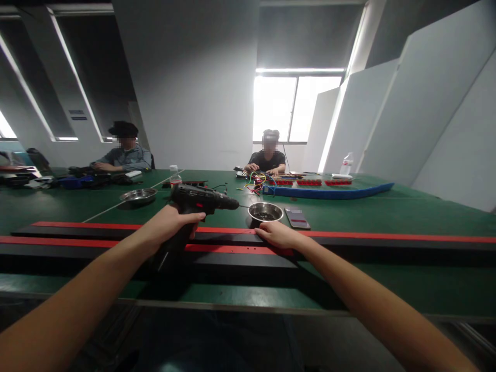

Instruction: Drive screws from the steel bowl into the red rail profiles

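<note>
My left hand (176, 221) is wrapped round the grip of a black cordless drill (199, 199), whose thin bit points right toward a metal bowl (265, 207). Small dark pieces, too small to name, lie in that bowl. My right hand (279, 235) rests at the red top face of the long black-and-red bars, just in front of the bowl. Its fingers are curled together; what they may hold is hidden. The rear bar (372, 236) and the front bar (220, 250) lie side by side across the green table. Small holes show in the front one's red face.
A phone (297, 218) lies right of the bowl. Farther back are a long blue bar (329, 192), coloured wires (259, 182) and red strips (309, 182). A second metal bowl (138, 196) and a bottle (175, 175) stand left. Two people sit across the table (426, 212).
</note>
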Motion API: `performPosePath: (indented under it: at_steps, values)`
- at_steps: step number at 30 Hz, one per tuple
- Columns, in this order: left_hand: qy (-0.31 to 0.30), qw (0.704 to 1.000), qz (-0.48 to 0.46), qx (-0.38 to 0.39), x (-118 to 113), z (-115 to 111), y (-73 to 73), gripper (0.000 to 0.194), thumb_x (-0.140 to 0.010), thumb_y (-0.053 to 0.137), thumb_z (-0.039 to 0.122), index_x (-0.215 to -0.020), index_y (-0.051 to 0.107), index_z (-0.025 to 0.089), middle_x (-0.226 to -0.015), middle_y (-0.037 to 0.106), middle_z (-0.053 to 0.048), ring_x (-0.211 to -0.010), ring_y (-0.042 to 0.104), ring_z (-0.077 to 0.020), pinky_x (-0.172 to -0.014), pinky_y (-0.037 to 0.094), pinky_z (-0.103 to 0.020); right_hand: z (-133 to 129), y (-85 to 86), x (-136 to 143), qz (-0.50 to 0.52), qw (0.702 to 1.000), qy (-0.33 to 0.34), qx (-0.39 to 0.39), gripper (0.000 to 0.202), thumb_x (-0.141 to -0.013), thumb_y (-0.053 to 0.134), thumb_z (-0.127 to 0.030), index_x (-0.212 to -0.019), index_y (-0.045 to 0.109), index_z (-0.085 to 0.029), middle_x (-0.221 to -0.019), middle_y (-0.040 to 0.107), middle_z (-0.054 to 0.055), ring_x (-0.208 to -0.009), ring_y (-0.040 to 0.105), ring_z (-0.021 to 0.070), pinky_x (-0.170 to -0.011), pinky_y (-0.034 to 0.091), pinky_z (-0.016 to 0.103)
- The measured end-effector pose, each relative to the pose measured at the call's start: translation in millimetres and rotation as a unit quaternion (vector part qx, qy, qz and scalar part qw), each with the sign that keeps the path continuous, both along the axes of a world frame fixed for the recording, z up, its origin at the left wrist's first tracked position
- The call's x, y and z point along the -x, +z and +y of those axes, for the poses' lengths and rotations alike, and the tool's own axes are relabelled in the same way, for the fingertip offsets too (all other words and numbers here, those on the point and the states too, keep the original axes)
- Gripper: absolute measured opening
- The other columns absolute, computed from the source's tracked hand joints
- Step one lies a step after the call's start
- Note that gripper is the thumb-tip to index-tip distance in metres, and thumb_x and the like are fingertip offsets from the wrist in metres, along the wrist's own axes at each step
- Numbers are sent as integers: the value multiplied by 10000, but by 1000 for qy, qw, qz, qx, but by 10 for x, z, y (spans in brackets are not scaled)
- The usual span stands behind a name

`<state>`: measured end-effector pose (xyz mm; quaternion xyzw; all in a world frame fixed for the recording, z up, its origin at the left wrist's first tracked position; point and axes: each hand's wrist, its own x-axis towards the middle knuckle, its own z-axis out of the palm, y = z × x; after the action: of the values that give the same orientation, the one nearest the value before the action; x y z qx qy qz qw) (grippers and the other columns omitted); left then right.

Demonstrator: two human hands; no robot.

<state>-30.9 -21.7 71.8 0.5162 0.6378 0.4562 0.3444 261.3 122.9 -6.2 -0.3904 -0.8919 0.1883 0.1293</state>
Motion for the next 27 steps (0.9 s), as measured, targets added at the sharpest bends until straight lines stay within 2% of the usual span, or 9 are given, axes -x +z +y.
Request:
performPosePath:
  at_steps: [2,4,6,9,17,22,27]
  values:
    - [34,993,-105,-30,-50,38,-177,327,-676,835,411,-733,683,128,-644,676,-82,-516,624,-181,-446,470,-245,20,-20,-43,17,1000,-13,-12,458,-925,553,-595,-791,718,-189,-797,718,92,-703,631,219,-645,406,278]
    - [48,973,-219,-47,-117,75,-321,302,-696,829,367,-783,674,123,-681,674,-64,-523,623,-157,-440,475,-227,59,-34,-85,14,1000,-22,-10,467,-922,557,-594,-747,706,-188,-742,701,81,-678,619,209,-619,392,273]
    - [49,945,-319,-59,-168,105,-423,262,-717,814,308,-822,652,131,-692,660,-38,-518,612,-134,-432,476,-212,98,-47,-136,4,1000,-27,-5,479,-940,527,-579,-729,698,-184,-725,697,75,-666,610,202,-604,384,272]
    - [51,914,-395,-83,-171,137,-521,201,-762,765,249,-825,613,134,-662,631,-15,-504,595,-111,-432,471,-191,135,-61,-274,0,999,-34,-10,476,-952,504,-553,-722,695,-182,-763,711,73,-677,613,200,-619,391,279]
    - [54,893,-430,-122,-27,147,-670,132,-822,672,229,-849,589,130,-667,620,-15,-514,601,-114,-460,490,-202,92,35,-942,2,993,-109,39,524,-865,557,-644,-810,766,-167,-766,713,72,-682,609,213,-641,444,295]
    - [65,903,-413,-97,-69,141,-657,142,-822,677,236,-847,597,121,-660,632,-30,-494,600,-121,-431,473,-200,61,112,-1344,15,988,-142,50,536,-793,605,-682,-804,791,-179,-773,724,90,-736,636,255,-657,467,310]
    - [46,907,-410,-86,-118,146,-639,130,-814,687,213,-845,606,116,-648,636,-37,-492,608,-126,-424,475,-197,143,93,-1592,-19,987,-140,78,582,-815,555,-716,-783,759,-172,-750,702,66,-677,622,216,-603,436,292]
